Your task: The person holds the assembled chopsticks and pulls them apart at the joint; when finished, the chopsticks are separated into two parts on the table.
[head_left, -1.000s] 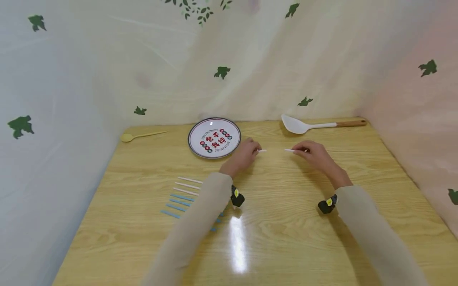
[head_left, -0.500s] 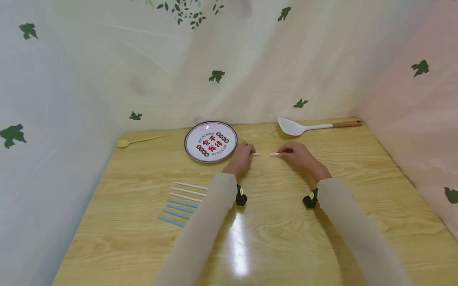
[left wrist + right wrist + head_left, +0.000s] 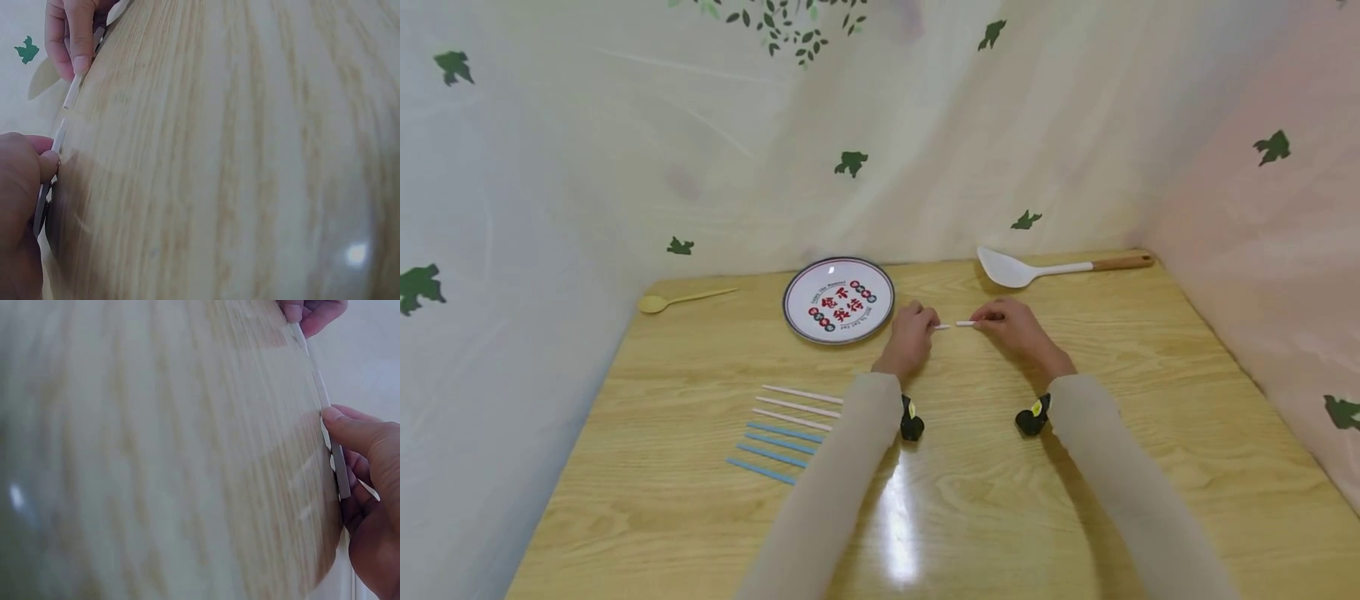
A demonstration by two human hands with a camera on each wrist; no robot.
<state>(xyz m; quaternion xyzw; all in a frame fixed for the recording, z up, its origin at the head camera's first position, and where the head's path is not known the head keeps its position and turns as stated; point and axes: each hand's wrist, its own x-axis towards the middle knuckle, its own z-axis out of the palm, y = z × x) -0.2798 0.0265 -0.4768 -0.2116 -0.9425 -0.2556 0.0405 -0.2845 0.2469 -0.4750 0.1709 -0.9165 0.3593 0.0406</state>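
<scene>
Beyond the middle of the table, my left hand (image 3: 910, 337) pinches a thin white stick (image 3: 942, 327), which looks like a piece of a chopstick. Opposite it, my right hand (image 3: 1018, 329) pinches a second white stick (image 3: 965, 323) between thumb and fingers. The two sticks point at each other nearly in line, a small gap between their ends. In the left wrist view the left stick (image 3: 60, 134) narrows to its tip, while the right stick (image 3: 73, 92) has a blunt end. Most of the left stick's length is hidden by the hand.
Several white and blue chopsticks (image 3: 772, 448) lie side by side left of my left sleeve, partly covered by it. A round white plate (image 3: 797, 312) with red lettering stands behind my left hand. A yellow spoon (image 3: 653, 304) lies back left, a white spatula (image 3: 1011, 272) back right.
My right hand has moved left toward my left hand, bringing the stick ends much closer together. Both hands keep their pinch. The head view has shifted slightly.
</scene>
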